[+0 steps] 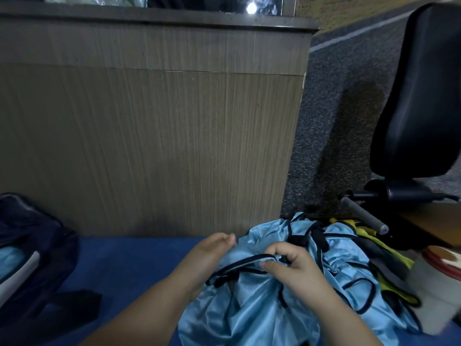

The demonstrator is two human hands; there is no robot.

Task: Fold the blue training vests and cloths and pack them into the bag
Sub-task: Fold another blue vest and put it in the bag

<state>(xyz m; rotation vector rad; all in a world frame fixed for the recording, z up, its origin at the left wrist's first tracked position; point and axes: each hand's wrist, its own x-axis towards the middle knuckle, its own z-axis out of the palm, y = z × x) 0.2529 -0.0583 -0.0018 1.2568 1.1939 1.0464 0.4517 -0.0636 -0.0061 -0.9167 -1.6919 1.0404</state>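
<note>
A crumpled heap of light blue training vests (252,305) with black trim lies on the blue surface (129,265) at lower centre and right. My right hand (294,268) pinches the black-edged hem of the top vest between thumb and curled fingers. Just left of it, my left hand (212,253) grips the same vest, its fingertips tucked into the cloth. The dark navy bag (27,245) sits open at the far left, with some light blue cloth showing inside it.
A wood-grain cabinet panel (149,136) stands right behind the blue surface. Yellow-green vests (389,255) lie under the blue heap at the right, beside a white container (439,283) with a red rim. A black chair (419,101) stands on grey carpet at right.
</note>
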